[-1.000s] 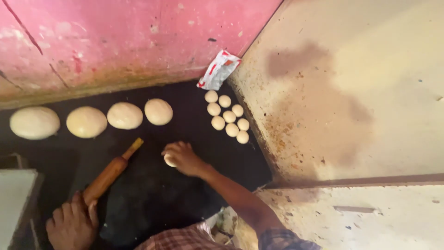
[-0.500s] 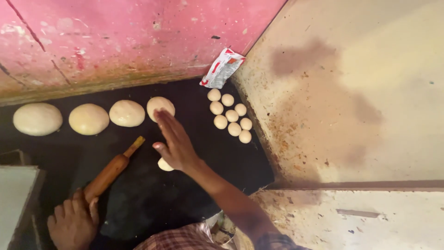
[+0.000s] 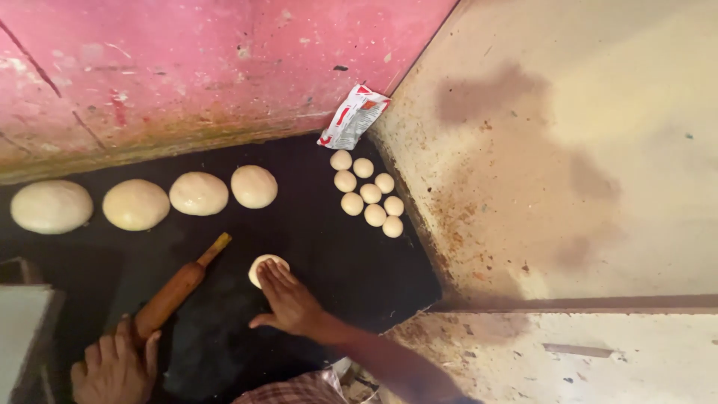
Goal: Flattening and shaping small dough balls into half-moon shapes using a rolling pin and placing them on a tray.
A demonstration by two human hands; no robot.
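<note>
pressing flat right hand (image 3: 288, 303) on dough disc (image 3: 263, 266), left hand (image 3: 116, 366) gripping rolling pin (image 3: 178, 289)

Four flattened dough discs (image 3: 142, 202) lie in a row along the far edge of the black work surface (image 3: 329, 247), at the foot of a pink wall (image 3: 187, 60). Seven small dough balls (image 3: 368, 193) sit clustered near the surface's right edge. A red-and-white packet (image 3: 353, 117) rests in the corner, beside a stained beige slab (image 3: 568, 150).
</note>
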